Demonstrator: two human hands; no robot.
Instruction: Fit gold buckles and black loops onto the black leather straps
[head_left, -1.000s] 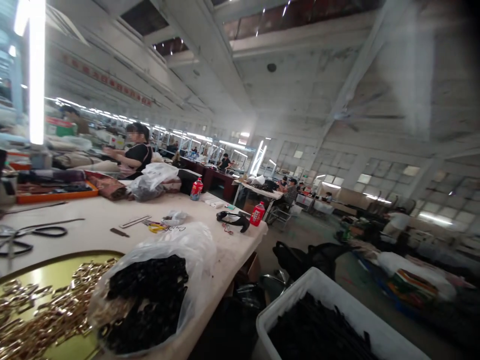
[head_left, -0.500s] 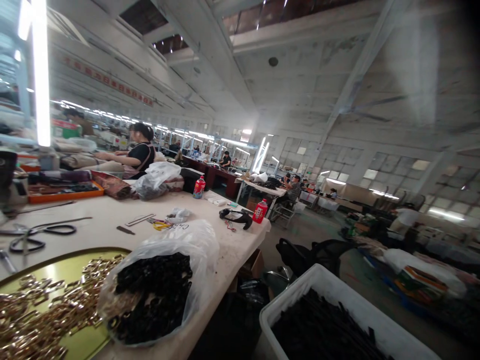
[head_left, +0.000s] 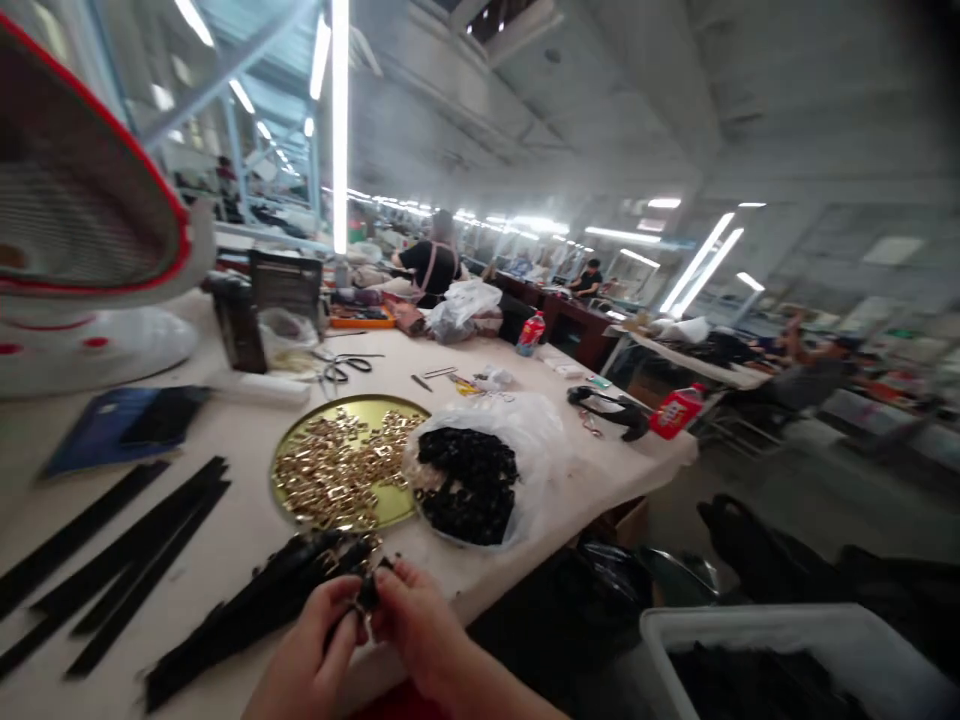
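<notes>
At the table's front edge, my left hand (head_left: pixel 321 640) and my right hand (head_left: pixel 420 615) come together, fingers closed on a small black strap piece (head_left: pixel 367 592). A bit of shiny metal shows by the fingertips; its shape is blurred. Just beyond and left of my hands lies a bundle of black straps (head_left: pixel 259 605) with gold buckles at its far end. Behind it a round gold-green tray (head_left: pixel 394 505) carries many loose gold metal buckles (head_left: pixel 322 470). A clear plastic bag (head_left: pixel 544 435) of small black pieces (head_left: pixel 469 490) stands open to the tray's right.
Black strips (head_left: pixel 150 570) lie at left, near a blue packet (head_left: pixel 97 430) and a white fan (head_left: pixel 97 345). Scissors (head_left: pixel 349 368) and red bottles (head_left: pixel 676 410) sit farther back. A white bin (head_left: pixel 757 620) stands right of the table. A person (head_left: pixel 435 265) works beyond.
My view has swung left and down, so the table's contents appear farther right. Both hands, the strap bundle and the fan have come into view.
</notes>
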